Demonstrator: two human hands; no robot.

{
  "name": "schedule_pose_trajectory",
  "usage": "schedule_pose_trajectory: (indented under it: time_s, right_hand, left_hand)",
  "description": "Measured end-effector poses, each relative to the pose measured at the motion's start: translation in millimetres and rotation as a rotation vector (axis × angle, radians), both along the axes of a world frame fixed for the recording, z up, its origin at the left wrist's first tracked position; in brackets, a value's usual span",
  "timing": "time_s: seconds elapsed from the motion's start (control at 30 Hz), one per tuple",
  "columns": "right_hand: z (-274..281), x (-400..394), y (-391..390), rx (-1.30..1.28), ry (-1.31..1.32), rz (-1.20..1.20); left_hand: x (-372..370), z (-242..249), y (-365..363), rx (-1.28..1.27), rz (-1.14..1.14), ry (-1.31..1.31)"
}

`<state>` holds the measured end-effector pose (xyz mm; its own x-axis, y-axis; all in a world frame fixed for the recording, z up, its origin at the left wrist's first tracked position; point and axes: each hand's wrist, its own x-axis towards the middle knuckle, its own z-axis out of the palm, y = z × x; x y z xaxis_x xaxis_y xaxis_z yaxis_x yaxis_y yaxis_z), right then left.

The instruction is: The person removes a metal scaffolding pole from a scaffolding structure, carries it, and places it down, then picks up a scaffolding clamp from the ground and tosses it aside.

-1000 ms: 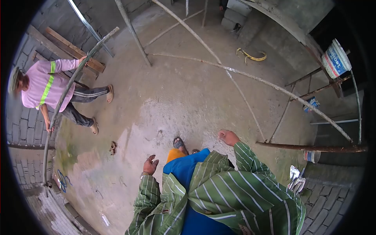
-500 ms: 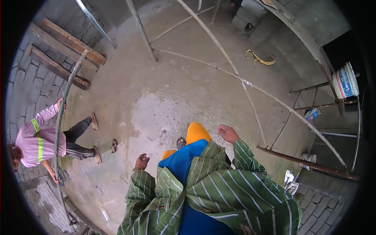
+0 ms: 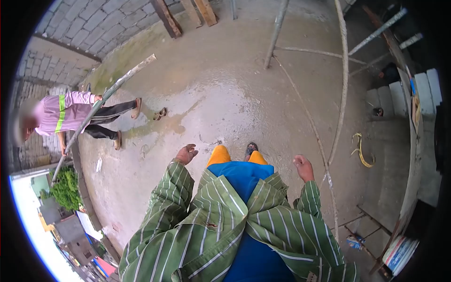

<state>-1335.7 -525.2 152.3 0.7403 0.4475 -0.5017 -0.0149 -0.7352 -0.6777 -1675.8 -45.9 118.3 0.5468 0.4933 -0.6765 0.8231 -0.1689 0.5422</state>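
My left hand point(image 3: 187, 154) hangs beside my thigh over the wet floor, its fingers loosely bent and apart with nothing in them. On the other side, my right hand point(image 3: 304, 168) is out from my hip, slightly curled and holding nothing. Near it runs a thin diagonal brace point(image 3: 305, 110) of the scaffold; I see no contact. Between the hands are my orange trousers point(image 3: 219, 154), a blue shirt point(image 3: 242, 174) and a green striped jacket point(image 3: 202, 221). One sandalled foot point(image 3: 252, 149) shows on the floor.
At left, a person in a pink top point(image 3: 70, 113) holds a long pole point(image 3: 108, 96). Sandals point(image 3: 160, 113) lie nearby on wet concrete. Scaffold poles point(image 3: 342, 80) stand ahead and right. A yellow curved strip point(image 3: 361, 151) and a bucket point(image 3: 399, 254) are at right; boards point(image 3: 166, 18) lean on the block wall.
My view has swung left, bringing an outdoor opening with a green bush into sight. My hands have swung with my stride. The other person still holds the pole.
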Motion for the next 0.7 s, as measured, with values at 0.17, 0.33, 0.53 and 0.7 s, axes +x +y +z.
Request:
schedule_pose_trajectory:
  time_s: [0.17,0.33,0.53,0.7]
  right_hand:
    - [1,68,30,-0.071,-0.064,0.182]
    - [1,97,84,0.004,-0.015,0.230]
    - [9,117,140,0.053,0.029,0.300]
    - [0,154,203,0.113,-0.131,0.311]
  left_hand:
    - [12,24,-25,0.039,0.126,0.012]
    - [-19,-4,-30,-0.042,0.312,0.155]
    - [-26,-26,-14,-0.157,0.499,0.069]
    - [4,-45,53,-0.095,0.530,0.042]
